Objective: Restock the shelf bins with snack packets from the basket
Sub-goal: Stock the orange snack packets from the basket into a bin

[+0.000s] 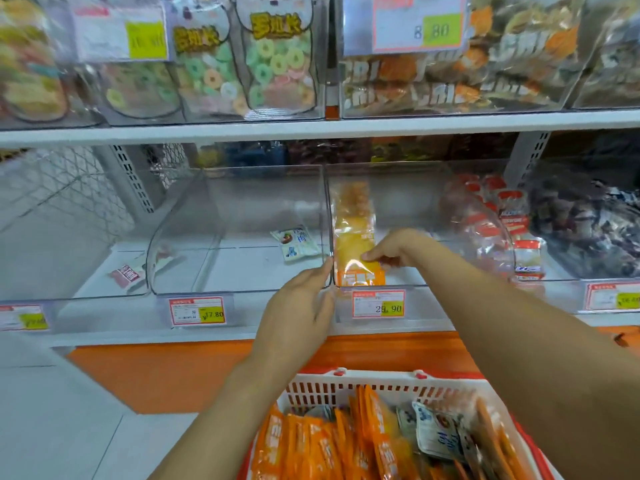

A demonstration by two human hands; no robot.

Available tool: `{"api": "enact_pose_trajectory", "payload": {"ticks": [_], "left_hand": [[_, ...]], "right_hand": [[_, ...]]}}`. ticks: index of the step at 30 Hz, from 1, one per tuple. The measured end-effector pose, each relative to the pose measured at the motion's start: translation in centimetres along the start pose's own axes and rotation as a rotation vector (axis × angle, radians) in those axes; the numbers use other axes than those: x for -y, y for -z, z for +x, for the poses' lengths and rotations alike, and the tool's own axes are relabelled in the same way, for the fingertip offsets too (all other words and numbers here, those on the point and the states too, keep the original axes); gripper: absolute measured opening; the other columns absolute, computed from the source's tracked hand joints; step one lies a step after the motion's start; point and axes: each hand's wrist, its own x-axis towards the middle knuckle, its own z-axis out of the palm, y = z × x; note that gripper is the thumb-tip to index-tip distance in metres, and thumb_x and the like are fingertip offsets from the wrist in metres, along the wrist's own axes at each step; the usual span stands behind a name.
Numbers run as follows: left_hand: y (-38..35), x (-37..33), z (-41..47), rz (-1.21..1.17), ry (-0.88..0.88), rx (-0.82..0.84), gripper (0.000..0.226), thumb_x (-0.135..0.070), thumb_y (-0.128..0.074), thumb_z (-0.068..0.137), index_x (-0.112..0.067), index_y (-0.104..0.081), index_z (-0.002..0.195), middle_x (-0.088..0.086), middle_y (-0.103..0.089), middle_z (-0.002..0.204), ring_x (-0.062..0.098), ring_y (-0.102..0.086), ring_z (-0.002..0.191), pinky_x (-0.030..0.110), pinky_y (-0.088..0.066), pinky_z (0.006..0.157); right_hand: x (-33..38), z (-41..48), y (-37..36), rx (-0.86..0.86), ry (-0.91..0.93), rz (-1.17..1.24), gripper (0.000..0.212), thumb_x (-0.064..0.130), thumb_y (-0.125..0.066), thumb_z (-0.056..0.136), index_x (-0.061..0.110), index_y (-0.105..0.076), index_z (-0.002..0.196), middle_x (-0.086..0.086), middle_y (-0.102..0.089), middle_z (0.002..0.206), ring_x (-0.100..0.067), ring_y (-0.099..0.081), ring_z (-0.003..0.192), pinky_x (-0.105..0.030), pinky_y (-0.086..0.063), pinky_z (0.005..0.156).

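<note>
Shelf [242, 133]: white, orange base.
Left hand [298, 303]: fingers straight, touched bin [415, 202] corner.
Right hand [393, 251]: pinched packet [353, 233] lying inside bin.
Basket [363, 379]: below shelf, full.
Floor [52, 427]: grey tiles.

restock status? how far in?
Early. Done: nothing complete. The 29.90 bin holds one orange packet. In hand: the right hand pinches that packet and the left hand touches the bin's front corner. Left: the basket is full of orange packets, and the 17.80 bin holds one blue-white packet.
</note>
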Motion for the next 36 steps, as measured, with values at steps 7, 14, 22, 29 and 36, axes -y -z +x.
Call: {"api": "enact_pose_trajectory", "payload": {"ticks": [7,14,22,29,36], "left_hand": [[-0.2,-0.2,0.0,0.002,-0.01,-0.027,0.048,-0.027,-0.045,0.098,-0.026,-0.035,0.145,-0.006,-0.05,0.14,0.01,-0.047,0.123,0.011,-0.028,0.094],[-0.2,-0.5,-0.1,0.003,0.002,-0.032,0.049,-0.029,-0.043,0.099,-0.029,-0.032,0.146,-0.008,-0.048,0.141,0.007,-0.045,0.125,0.007,-0.023,0.091],[-0.4,0.2,-0.3,0.028,0.007,-0.035,0.051,-0.031,-0.041,0.1,-0.034,-0.023,0.148,-0.011,-0.043,0.145,0.005,-0.04,0.128,0.003,-0.019,0.088],[-0.7,0.3,-1.1,0.075,-0.031,0.011,0.058,-0.029,-0.043,0.099,-0.032,-0.016,0.149,-0.008,-0.035,0.151,0.007,-0.031,0.136,0.007,-0.015,0.099],[-3.0,1.2,-6.2,-0.066,-0.147,-0.052,0.031,-0.039,-0.036,0.097,-0.026,-0.057,0.116,-0.018,-0.053,0.111,-0.008,-0.046,0.105,0.004,-0.033,0.091]], "right_hand": [[0.4,-0.2,-0.4,0.055,-0.087,-0.17,0.038,0.025,-0.083,0.072,0.014,-0.047,0.064,-0.003,-0.048,0.067,-0.013,-0.04,0.062,-0.025,-0.037,0.074],[0.9,0.4,-0.3,-0.207,0.056,-0.082,0.046,0.022,-0.09,0.061,0.006,-0.056,0.087,-0.01,-0.065,0.093,-0.021,-0.064,0.085,-0.036,-0.054,0.09],[1.7,-0.7,-0.8,-0.255,0.125,-0.325,0.067,0.031,-0.085,0.067,0.002,-0.054,0.118,-0.01,-0.063,0.119,-0.026,-0.064,0.106,-0.035,-0.051,0.094],[2.2,-4.2,-0.5,-0.341,0.23,-0.514,0.033,0.039,-0.07,0.083,0.013,-0.052,0.075,-0.008,-0.064,0.101,-0.023,-0.065,0.101,-0.028,-0.052,0.081],[-4.0,-11.5,-2.0,-0.628,0.733,-0.172,0.046,0.034,-0.057,0.092,0.016,-0.038,0.055,-0.001,-0.043,0.052,-0.024,-0.049,0.058,-0.033,-0.037,0.056]]}}
